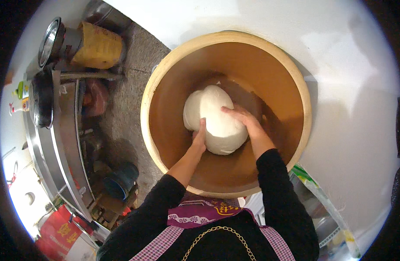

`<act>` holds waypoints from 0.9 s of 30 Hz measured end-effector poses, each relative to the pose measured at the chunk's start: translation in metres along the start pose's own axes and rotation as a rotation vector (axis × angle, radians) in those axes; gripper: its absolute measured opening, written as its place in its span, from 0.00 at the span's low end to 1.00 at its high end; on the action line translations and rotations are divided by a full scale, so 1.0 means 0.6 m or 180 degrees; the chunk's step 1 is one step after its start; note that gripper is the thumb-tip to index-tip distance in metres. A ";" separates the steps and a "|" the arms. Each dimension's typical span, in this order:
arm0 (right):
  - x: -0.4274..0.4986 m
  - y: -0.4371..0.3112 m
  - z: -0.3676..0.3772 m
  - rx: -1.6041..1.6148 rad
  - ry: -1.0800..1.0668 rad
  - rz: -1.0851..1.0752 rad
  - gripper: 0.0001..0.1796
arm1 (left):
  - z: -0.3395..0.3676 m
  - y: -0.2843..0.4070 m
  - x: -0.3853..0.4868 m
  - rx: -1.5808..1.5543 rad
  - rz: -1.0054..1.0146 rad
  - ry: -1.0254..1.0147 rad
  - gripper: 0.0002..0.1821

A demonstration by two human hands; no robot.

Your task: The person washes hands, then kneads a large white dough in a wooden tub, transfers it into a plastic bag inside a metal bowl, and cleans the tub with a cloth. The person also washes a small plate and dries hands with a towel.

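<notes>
A large lump of white dough [216,120] rests low inside a wide, brown-glazed ceramic vat [174,156] with a pale rim. It bulges in rounded lobes, one on the left and one toward the front. My left hand [200,137] presses against the near left side of the dough, thumb pointing up and its fingers hidden beneath. On the right, my right hand [242,115] lies along the dough's flank with the thumb on top. Most of its fingers are out of sight behind the dough. Between them, both hands hold the lump.
The vat stands close to a white wall [343,107]. A stainless steel counter [64,137] runs along the left, with a black pan [42,98] on it. Below stands a dark blue bucket [121,181]. A yellow container [100,45] is at the far left, and a plastic bag [320,192] lies near right.
</notes>
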State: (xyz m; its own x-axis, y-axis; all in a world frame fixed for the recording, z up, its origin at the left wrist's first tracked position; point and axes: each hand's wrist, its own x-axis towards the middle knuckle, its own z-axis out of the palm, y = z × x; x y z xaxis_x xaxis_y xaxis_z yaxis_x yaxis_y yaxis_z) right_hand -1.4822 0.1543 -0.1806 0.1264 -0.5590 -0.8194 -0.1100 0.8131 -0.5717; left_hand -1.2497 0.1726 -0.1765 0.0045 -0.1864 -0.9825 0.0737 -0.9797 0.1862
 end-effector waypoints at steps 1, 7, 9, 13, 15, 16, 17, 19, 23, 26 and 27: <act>-0.001 0.001 0.015 0.0033 -0.0327 0.0050 0.48 | 0.008 0.005 0.005 -0.0138 -0.0039 -0.0175 0.63; -0.088 0.027 0.069 0.1892 -0.0470 0.1018 0.50 | -0.011 0.054 -0.100 0.0059 0.0216 -0.1102 0.51; -0.141 0.034 0.087 0.2498 -0.0532 0.0798 0.44 | -0.016 0.082 -0.161 0.0184 0.0187 -0.1419 0.45; -0.241 0.019 0.112 0.3518 -0.0403 0.0283 0.33 | -0.014 0.155 -0.248 0.0433 -0.0444 -0.1678 0.39; -0.261 -0.003 0.099 0.3716 -0.0099 0.0102 0.30 | 0.021 0.198 -0.244 0.0518 -0.0301 -0.1685 0.31; -0.256 -0.013 0.083 0.3854 -0.0085 -0.0034 0.26 | 0.046 0.221 -0.230 0.0669 -0.0227 -0.1608 0.27; -0.244 -0.020 0.064 0.4269 -0.0303 0.0020 0.22 | 0.075 0.247 -0.208 0.0831 -0.0146 -0.1417 0.20; -0.199 -0.019 0.025 0.4309 0.0089 -0.0124 0.23 | 0.123 0.281 -0.159 0.1020 0.0192 -0.1361 0.18; -0.086 0.052 0.032 0.3173 0.1748 -0.0080 0.30 | 0.126 0.246 -0.053 0.4060 0.2235 0.0481 0.40; -0.075 0.123 0.128 0.0997 0.2724 -0.0070 0.30 | 0.067 0.169 -0.010 0.4061 0.2476 0.0535 0.44; -0.100 0.143 0.155 0.0426 0.2569 0.0186 0.30 | 0.044 0.144 -0.010 0.4077 0.2440 0.0463 0.43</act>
State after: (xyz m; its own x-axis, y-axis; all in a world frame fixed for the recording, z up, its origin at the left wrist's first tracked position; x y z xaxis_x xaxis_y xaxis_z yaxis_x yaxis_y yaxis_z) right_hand -1.4072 0.2724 -0.1767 -0.6299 -0.4184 -0.6543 0.0305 0.8285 -0.5592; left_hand -1.2697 0.0870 -0.1543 -0.2612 -0.7370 -0.6233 -0.8916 -0.0633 0.4484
